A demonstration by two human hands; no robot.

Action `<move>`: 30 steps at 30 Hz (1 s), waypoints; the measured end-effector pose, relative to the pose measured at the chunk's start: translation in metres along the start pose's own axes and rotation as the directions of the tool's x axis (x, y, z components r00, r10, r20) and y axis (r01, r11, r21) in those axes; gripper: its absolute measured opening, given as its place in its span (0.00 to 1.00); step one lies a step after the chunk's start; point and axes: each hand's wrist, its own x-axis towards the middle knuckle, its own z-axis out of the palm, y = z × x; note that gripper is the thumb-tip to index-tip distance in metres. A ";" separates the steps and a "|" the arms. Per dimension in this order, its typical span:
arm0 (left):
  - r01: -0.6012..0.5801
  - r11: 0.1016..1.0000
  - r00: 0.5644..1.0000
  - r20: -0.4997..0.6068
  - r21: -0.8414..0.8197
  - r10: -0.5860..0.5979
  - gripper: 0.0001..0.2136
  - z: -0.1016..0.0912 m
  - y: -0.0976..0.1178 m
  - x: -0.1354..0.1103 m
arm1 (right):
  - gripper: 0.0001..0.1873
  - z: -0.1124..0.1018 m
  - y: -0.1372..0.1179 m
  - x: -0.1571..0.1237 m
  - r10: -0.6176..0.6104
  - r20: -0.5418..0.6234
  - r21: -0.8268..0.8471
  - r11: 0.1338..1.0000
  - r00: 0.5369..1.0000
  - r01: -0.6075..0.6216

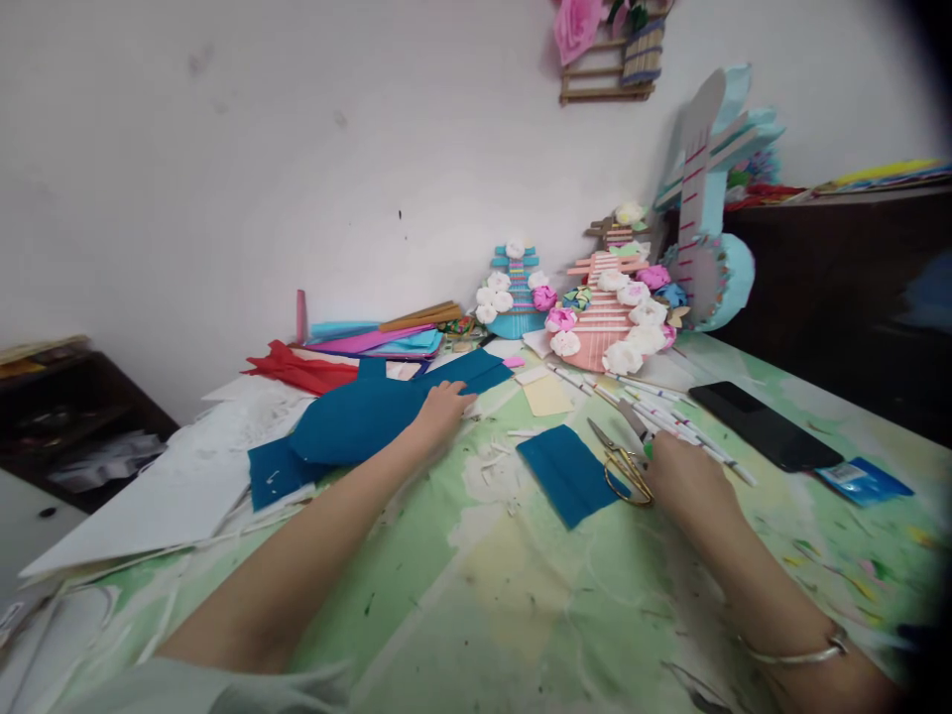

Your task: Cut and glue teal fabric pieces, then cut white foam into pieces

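My left hand [443, 405] reaches forward and rests on the edge of a large blue paper sheet [357, 421], its fingers bent over the paper. My right hand [688, 474] lies on the green table cover [491, 585], fingers curled, right beside gold-handled scissors [621, 458]. It touches the scissor handles; whether it grips them is hidden. A small folded blue paper piece [566, 472] lies just left of the scissors. A bangle [799, 653] sits on my right wrist.
White paper sheets [164, 486] pile at the left. Paper-flower crafts [602, 307] stand at the wall. Several white sticks [669, 416], a black phone [766, 424], a blue packet [863, 480], a yellow note [548, 395] and red paper [297, 369] lie about.
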 end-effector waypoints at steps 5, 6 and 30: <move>-0.107 0.986 0.994 0.008 -0.131 0.108 0.14 0.011 0.034 0.002 | 0.12 0.003 -0.002 0.002 -0.004 0.025 -0.002 1.000 1.000 0.004; -0.129 0.979 0.991 0.023 -0.157 0.134 0.13 0.015 0.042 0.003 | 0.12 0.003 -0.002 0.002 -0.004 0.025 -0.006 1.000 1.000 0.004; -0.123 0.897 0.972 0.131 -0.424 0.195 0.11 0.006 0.061 -0.053 | 0.14 0.006 -0.003 0.003 -0.045 0.046 -0.023 0.999 0.998 0.046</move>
